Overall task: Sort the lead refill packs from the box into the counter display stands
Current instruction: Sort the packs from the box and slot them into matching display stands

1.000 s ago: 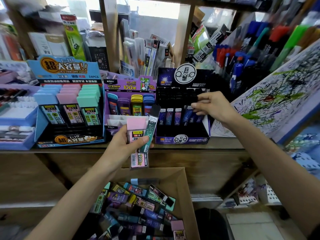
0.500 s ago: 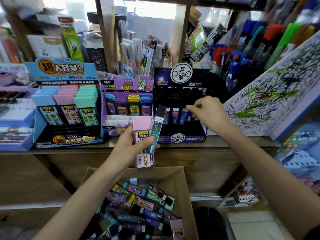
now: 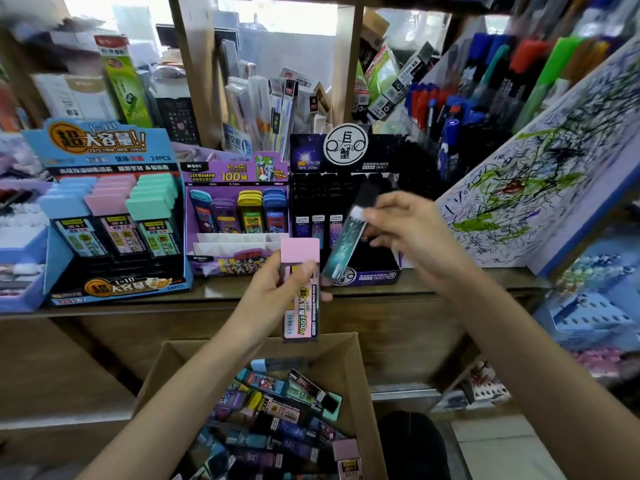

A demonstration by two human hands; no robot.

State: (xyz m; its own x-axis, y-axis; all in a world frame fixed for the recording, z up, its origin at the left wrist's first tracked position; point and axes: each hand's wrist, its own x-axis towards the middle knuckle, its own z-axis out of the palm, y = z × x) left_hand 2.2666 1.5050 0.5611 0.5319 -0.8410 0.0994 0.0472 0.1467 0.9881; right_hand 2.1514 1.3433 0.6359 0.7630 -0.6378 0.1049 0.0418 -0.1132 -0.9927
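Fingers (image 3: 306,270) of the left hand (image 3: 266,296) grip an upright pink pack (image 3: 300,251), the right hand (image 3: 415,233) pinching a tilted teal pack (image 3: 343,251).

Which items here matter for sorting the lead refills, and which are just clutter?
In play:
- left hand holding pink pack
- right hand pinching teal pack
- cardboard box of packs
- blue stand, purple stand, black stand

Clutter:
- marker pens
- scribble pad

Backlit by window glare; motion-blurred, edges warped.
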